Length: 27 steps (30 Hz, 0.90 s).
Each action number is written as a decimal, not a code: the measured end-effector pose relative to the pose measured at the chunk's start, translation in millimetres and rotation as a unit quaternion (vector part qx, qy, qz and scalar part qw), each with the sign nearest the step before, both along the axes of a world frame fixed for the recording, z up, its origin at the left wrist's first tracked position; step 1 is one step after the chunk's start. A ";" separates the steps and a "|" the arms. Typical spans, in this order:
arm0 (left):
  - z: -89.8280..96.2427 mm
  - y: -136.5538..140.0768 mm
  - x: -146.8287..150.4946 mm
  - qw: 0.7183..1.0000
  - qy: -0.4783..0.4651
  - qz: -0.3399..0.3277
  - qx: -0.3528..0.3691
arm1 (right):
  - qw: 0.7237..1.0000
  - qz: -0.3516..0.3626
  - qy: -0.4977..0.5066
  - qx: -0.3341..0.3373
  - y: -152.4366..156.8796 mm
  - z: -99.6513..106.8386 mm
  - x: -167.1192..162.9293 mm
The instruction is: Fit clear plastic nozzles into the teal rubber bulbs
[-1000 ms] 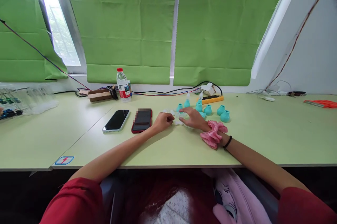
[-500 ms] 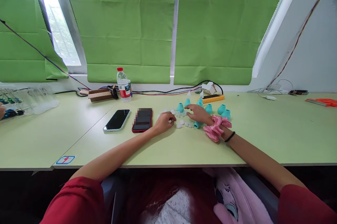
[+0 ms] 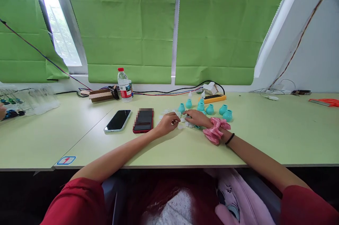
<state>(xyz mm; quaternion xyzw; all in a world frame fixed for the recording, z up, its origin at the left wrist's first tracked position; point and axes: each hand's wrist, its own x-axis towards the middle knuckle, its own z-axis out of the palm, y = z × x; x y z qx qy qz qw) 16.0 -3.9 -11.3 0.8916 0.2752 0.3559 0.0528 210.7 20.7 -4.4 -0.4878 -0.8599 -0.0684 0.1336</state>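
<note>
My left hand (image 3: 168, 123) rests low over the table with its fingers curled and the thumb near the fingertips. Whatever is in that pinch is too small to make out. Just to its right, my right hand (image 3: 199, 118) reaches in over small translucent white plastic pieces (image 3: 189, 125), its fingers bent and apart. Around it stand several turquoise bulb-shaped pieces (image 3: 227, 115). Another turquoise bulb (image 3: 196, 127) lies partly hidden under the right hand. Two bulbs at the back bear white tips (image 3: 190, 95).
Left of my hands lie a red-cased phone (image 3: 143, 120) and a pale-cased phone (image 3: 117, 121). Behind are a water bottle (image 3: 124, 85), a cardboard box (image 3: 101, 95), cables and a yellow device (image 3: 215, 98). Clear plastic cups (image 3: 42, 101) and another person's fingertips are far left; an orange-handled tool (image 3: 328, 102) far right.
My right hand has moved left and slightly down, closer to the left hand and over the translucent pieces. My left hand has shifted slightly right, with its fingers still curled.
</note>
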 end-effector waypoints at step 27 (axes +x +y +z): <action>-0.8 16.0 -8.8 0.995 0.042 0.086 0.000 | 0.809 0.204 0.500 -0.232 -47.8 -5.9 -51.8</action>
